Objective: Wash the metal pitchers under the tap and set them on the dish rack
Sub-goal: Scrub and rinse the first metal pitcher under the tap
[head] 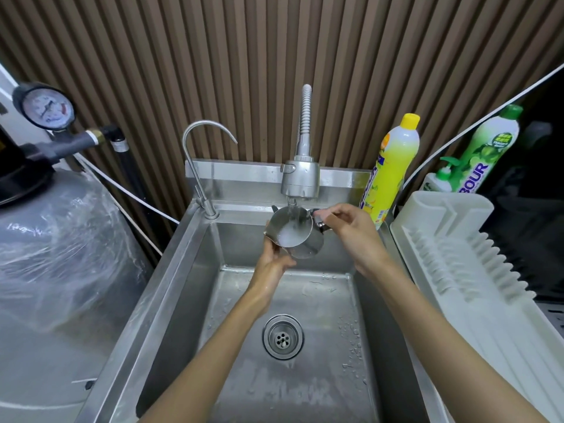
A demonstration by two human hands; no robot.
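Note:
A small metal pitcher [293,232] is tilted under the spray head of the tap [299,178], its mouth facing me, with water running into it. My right hand [351,230] grips the pitcher's dark handle from the right. My left hand [273,264] cups the pitcher's underside and lower left rim from below. Both are over the back of the steel sink [189,270]. The white dish rack [457,248] stands to the right of the sink with nothing on it.
A thin gooseneck tap [198,166] rises at the sink's back left. A yellow detergent bottle [393,169] and a green bottle [488,145] stand behind the rack. A wrapped grey tank [55,239] with a pressure gauge [45,106] fills the left side. The drain [283,336] sits mid-sink.

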